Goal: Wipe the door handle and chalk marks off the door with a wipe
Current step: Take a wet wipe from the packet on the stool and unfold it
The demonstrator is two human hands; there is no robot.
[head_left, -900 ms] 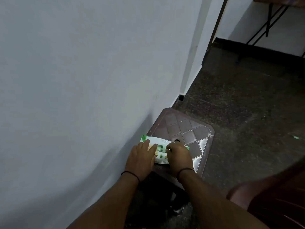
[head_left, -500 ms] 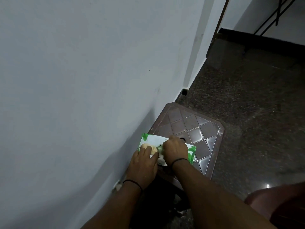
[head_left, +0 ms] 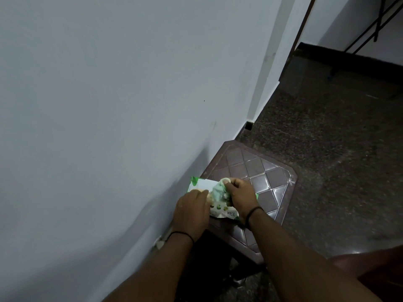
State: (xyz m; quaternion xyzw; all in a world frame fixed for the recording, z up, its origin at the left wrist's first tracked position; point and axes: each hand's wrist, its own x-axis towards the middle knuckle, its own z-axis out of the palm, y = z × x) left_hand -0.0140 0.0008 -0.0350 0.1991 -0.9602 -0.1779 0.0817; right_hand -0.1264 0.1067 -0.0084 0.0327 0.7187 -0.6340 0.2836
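Note:
A green-and-white pack of wipes [head_left: 201, 185] lies on a brown plastic stool [head_left: 261, 171] beside the wall. My left hand [head_left: 190, 211] presses down on the pack's near left part and holds it still. My right hand [head_left: 241, 196] pinches a pale wipe [head_left: 220, 190] that sticks up out of the pack's middle. The door edge [head_left: 302, 27] shows at the top, far from both hands. No handle or chalk marks are in view.
A white wall [head_left: 109, 105] fills the left side and runs right next to the stool. Dark speckled floor [head_left: 327, 138] lies to the right. A dark red rounded object [head_left: 370, 271] sits at the lower right. Black metal legs [head_left: 375, 20] stand at the top right.
My right hand has shifted onto the pack's middle and drawn a wipe partly up out of it. My left hand stays pressed on the pack. The view has tilted down slightly.

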